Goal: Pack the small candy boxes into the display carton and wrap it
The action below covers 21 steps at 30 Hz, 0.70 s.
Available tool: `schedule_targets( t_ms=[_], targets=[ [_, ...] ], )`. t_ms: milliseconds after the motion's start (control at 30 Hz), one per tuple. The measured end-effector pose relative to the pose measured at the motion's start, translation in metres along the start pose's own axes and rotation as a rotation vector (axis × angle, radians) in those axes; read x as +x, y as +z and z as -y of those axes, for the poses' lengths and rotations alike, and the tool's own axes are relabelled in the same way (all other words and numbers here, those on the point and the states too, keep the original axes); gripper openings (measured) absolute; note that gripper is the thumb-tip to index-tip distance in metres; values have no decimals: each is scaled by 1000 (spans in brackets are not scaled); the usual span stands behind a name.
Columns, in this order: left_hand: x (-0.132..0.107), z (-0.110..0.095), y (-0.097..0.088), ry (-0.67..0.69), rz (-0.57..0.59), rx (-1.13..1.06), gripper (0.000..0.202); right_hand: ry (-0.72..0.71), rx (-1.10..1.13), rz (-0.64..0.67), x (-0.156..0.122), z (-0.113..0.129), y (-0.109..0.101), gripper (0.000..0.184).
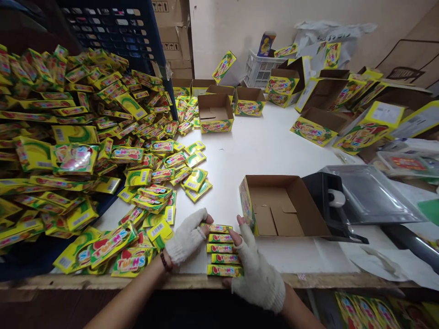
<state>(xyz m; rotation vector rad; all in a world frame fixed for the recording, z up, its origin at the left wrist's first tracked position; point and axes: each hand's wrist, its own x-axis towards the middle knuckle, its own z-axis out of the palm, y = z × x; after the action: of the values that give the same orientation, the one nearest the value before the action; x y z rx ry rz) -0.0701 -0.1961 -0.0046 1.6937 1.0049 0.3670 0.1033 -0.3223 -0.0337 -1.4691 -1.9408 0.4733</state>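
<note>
Several slim yellow Twins candy boxes (224,258) stand on edge in a short row near the table's front edge, between my hands. At the far left end of the row, my left hand (185,240), in a white fingerless glove, has its fingertips closed on the farthest candy box (219,228). My right hand (259,272), gloved the same way, lies along the right ends of the row with fingers spread and the thumb near the front box. Just beyond my right hand sits an open brown-lined carton (283,205) with nothing inside it.
A big heap of the same candy boxes (75,157) spills from a blue crate (113,27) on the left onto the white table (226,160). Printed cartons (216,112) stand at the back, more at right. A black tape dispenser (325,201) and clear plastic tray (373,192) lie right.
</note>
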Motion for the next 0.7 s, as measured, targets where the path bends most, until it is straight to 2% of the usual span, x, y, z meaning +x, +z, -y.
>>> schedule_targets(
  t_ms=[67, 100, 167, 233, 300, 333, 400, 467, 533, 600, 700],
  targets=[
    [-10, 10, 12, 4, -33, -195, 24, -26, 15, 39, 12, 0, 4, 110],
    [-13, 14, 19, 5, -76, -279, 32, -40, 6, 70, 20, 1, 5, 107],
    [-11, 19, 29, 0, -181, -474, 46, -24, -26, 145, 33, 9, 3, 90],
    [-5, 19, 29, -36, -273, -680, 58, 14, -44, 190, 40, 22, -9, 70],
    [2, 13, 22, -37, -321, -682, 62, 43, -17, 161, 40, 34, -35, 64],
    [5, 8, 19, 4, -319, -566, 59, 62, 7, 130, 39, 38, -53, 66],
    [8, -5, 19, 167, -210, -192, 43, 178, 73, 55, 39, 33, -93, 76],
    [12, -19, 30, 365, -28, 236, 29, 362, 166, 31, 43, 12, -132, 82],
    [17, -30, 46, 507, 100, 595, 20, 536, 304, 96, 54, -18, -159, 85],
    [22, -35, 58, 578, 109, 824, 18, 648, 424, 200, 68, -47, -166, 79],
    [21, -28, 53, 649, 35, 895, 14, 721, 595, 360, 85, -71, -144, 66]
  ],
)
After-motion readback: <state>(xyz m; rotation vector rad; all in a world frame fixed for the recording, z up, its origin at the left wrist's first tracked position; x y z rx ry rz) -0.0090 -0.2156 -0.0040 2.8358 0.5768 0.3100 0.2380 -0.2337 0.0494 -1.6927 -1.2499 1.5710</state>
